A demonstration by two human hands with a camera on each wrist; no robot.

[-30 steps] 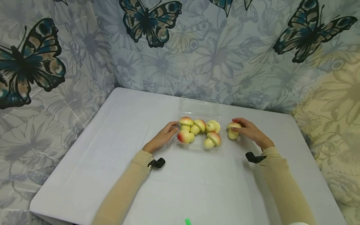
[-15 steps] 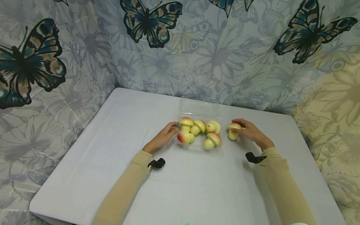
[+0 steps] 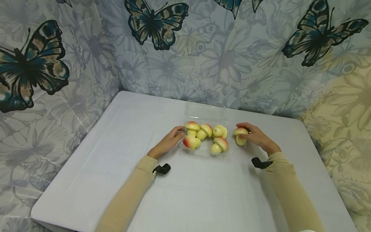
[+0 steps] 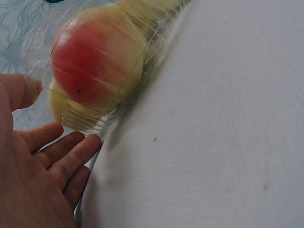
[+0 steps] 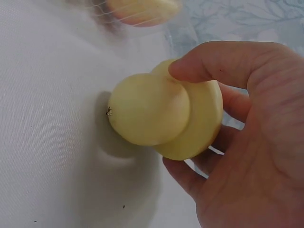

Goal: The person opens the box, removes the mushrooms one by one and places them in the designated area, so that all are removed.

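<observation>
A clear plastic clamshell box [image 3: 205, 112] stands with its lid folded back on the table. Several mushroom-shaped pieces [image 3: 221, 144], yellow with red-blushed caps, lie in it. My left hand [image 3: 168, 141] is at the box's left side; in the left wrist view its fairly straight fingers [image 4: 78, 154] reach to the ribbed wall, near a red-capped mushroom [image 4: 95, 57] seen through the plastic. To the right of the box, my right hand [image 3: 258, 138] holds another mushroom [image 5: 149, 109] by its cap, thumb on the near side and fingers behind. Its stem end faces the table.
The box rests on a white-covered table [image 3: 188, 193]. Behind it rises a patterned wall covering [image 3: 226, 61] with flowers and butterflies. A black wrist camera mount [image 3: 163, 168] sits on the left cuff, another mount [image 3: 261, 163] on the right.
My right hand has shifted slightly left toward the box with the mushroom. The left hand and box keep their place. A small green thing at the bottom edge has left the view.
</observation>
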